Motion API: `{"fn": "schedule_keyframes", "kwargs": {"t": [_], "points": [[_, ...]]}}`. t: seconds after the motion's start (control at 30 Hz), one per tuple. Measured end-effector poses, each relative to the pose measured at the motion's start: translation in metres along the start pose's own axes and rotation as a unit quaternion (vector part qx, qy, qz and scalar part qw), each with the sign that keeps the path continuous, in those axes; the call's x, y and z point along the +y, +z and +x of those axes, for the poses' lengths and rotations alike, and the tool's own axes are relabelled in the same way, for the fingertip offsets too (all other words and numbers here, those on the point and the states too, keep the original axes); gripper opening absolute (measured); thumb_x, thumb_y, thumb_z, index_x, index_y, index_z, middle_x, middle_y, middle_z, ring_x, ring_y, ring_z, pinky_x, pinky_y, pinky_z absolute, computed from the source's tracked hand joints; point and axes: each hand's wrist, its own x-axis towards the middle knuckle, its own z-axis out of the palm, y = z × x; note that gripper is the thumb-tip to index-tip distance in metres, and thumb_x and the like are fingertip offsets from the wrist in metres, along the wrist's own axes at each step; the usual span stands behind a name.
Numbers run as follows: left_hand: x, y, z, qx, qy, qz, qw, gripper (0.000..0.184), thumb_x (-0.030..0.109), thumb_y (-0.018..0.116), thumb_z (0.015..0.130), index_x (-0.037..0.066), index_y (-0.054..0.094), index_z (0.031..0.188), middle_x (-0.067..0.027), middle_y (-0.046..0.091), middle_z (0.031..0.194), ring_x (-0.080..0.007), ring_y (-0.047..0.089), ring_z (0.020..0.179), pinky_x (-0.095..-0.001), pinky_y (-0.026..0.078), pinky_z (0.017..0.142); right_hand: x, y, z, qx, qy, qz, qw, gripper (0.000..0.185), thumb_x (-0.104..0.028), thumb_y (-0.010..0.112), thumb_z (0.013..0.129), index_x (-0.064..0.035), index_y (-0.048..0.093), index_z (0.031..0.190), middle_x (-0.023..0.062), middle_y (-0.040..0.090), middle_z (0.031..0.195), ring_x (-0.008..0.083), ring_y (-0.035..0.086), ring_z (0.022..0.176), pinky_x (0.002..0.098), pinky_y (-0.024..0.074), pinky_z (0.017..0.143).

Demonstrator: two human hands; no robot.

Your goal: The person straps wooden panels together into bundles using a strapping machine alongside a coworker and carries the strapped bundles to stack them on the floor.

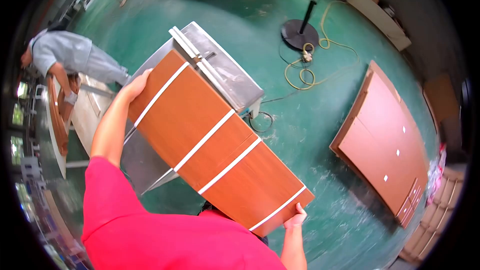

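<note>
Strapped package (220,147), slung aslant across the grey table (227,67): one end sits over the tabletop, the other juts out past the table's lower-right edge! Both grips are on it: the left hand (136,87) clasps the short end above the table, fingers partly hidden, while the right hand (296,217) pinches the outer corner. Looks like a two-handed steadying step; whether the table bears any weight, I can't tell. Any shift from here, I'd judge, calls for both ends moving together, keeping that overhang from dipping. And what a package: long, flat, orange-brown, four white straps (204,140) crossing its width, the middle pair closer together, a metal rail (185,44) running just beside its upper long edge.
</note>
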Motion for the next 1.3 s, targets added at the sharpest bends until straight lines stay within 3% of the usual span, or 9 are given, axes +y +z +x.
{"fn": "schedule_keyframes", "kwargs": {"t": [0.1, 0.2, 0.3, 0.43, 0.7, 0.9, 1.03, 1.13, 1.3], "points": [[0.059, 0.074, -0.025, -0.093, 0.188, -0.090, 0.974, 0.048, 0.032, 0.030, 0.102, -0.001, 0.051, 0.129, -0.0075, 0.057, 0.125, -0.0185, 0.052, 0.116, -0.0313, 0.036, 0.102, -0.040, -0.047, -0.023, -0.020, -0.027, 0.067, 0.997, 0.052, -0.023, 0.057, 0.080, -0.0025, 0.052, 0.128, 0.0150, 0.060, 0.123, 0.0354, 0.055, 0.115, 0.0508, 0.0415, 0.101], [0.117, 0.126, -0.123, -0.173, 0.133, -0.126, 0.968, 0.048, 0.041, 0.035, 0.100, 0.007, 0.050, 0.131, -0.0054, 0.059, 0.120, -0.0166, 0.054, 0.112, -0.0317, 0.045, 0.093, -0.083, -0.075, -0.037, 0.021, -0.110, 0.021, 0.993, 0.048, -0.024, 0.061, 0.079, -0.0031, 0.056, 0.122, 0.0140, 0.064, 0.113, 0.0317, 0.060, 0.105, 0.0478, 0.0452, 0.095], [0.071, 0.149, -0.145, -0.050, 0.143, -0.116, 0.982, 0.057, 0.050, 0.032, 0.099, 0.008, 0.047, 0.135, -0.0056, 0.053, 0.131, -0.0215, 0.048, 0.121, -0.0339, 0.036, 0.103, -0.171, -0.135, -0.039, -0.010, -0.096, 0.013, 0.995, 0.052, -0.019, 0.065, 0.076, -0.0057, 0.053, 0.125, 0.0140, 0.062, 0.115, 0.0308, 0.059, 0.104, 0.0479, 0.0444, 0.094], [0.084, 0.234, -0.225, -0.119, 0.142, -0.154, 0.970, 0.059, 0.050, 0.027, 0.100, 0.007, 0.046, 0.136, -0.0052, 0.051, 0.135, -0.0232, 0.048, 0.122, -0.0365, 0.035, 0.105, -0.242, -0.252, -0.071, -0.046, -0.141, 0.061, 0.987, 0.053, -0.018, 0.065, 0.074, -0.0069, 0.053, 0.124, 0.0151, 0.062, 0.115, 0.0319, 0.060, 0.103, 0.0503, 0.0472, 0.089], [0.235, 0.535, -0.374, -0.230, 0.221, -0.058, 0.946, 0.055, 0.049, 0.032, 0.099, 0.010, 0.048, 0.135, -0.0057, 0.053, 0.132, -0.0224, 0.049, 0.120, -0.0344, 0.035, 0.103, -0.309, -0.515, -0.180, 0.094, -0.210, 0.181, 0.956, 0.048, -0.018, 0.064, 0.074, -0.0053, 0.057, 0.120, 0.0157, 0.063, 0.110, 0.0314, 0.060, 0.102, 0.0476, 0.0461, 0.090], [0.366, 0.821, -0.441, -0.387, 0.200, 0.021, 0.900, 0.056, 0.048, 0.034, 0.097, 0.007, 0.055, 0.128, -0.0082, 0.059, 0.124, -0.0198, 0.053, 0.114, -0.0300, 0.037, 0.100, -0.288, -0.669, -0.212, 0.241, -0.227, 0.340, 0.880, 0.039, -0.021, 0.062, 0.078, 0.0009, 0.061, 0.110, 0.0165, 0.064, 0.109, 0.0323, 0.060, 0.101, 0.0467, 0.0449, 0.092], [0.443, 1.031, -0.559, -0.375, 0.254, 0.134, 0.882, 0.064, 0.049, 0.035, 0.097, -0.001, 0.049, 0.134, -0.0149, 0.058, 0.128, -0.0228, 0.052, 0.119, -0.0310, 0.034, 0.104, -0.303, -0.735, -0.265, 0.343, -0.253, 0.411, 0.805, 0.046, -0.022, 0.061, 0.077, -0.0009, 0.058, 0.118, 0.0130, 0.063, 0.116, 0.0319, 0.058, 0.106, 0.0473, 0.0416, 0.097], [0.482, 1.181, -0.598, -0.425, 0.299, 0.227, 0.824, 0.069, 0.052, 0.032, 0.097, -0.005, 0.050, 0.130, -0.0221, 0.055, 0.130, -0.0286, 0.050, 0.123, -0.0349, 0.032, 0.106, -0.311, -0.767, -0.296, 0.409, -0.288, 0.445, 0.743, 0.048, -0.025, 0.062, 0.078, -0.0035, 0.057, 0.120, 0.0120, 0.062, 0.118, 0.0330, 0.057, 0.108, 0.0483, 0.0406, 0.098], [0.548, 1.344, -0.810, -0.430, 0.412, 0.333, 0.731, 0.075, 0.054, 0.026, 0.096, -0.010, 0.052, 0.125, -0.0299, 0.054, 0.126, -0.0381, 0.048, 0.124, -0.0390, 0.032, 0.105, -0.329, -0.840, -0.302, 0.396, -0.321, 0.513, 0.690, 0.059, -0.032, 0.065, 0.077, -0.0083, 0.051, 0.130, 0.0084, 0.057, 0.126, 0.0328, 0.052, 0.115, 0.0507, 0.0377, 0.099]]}}
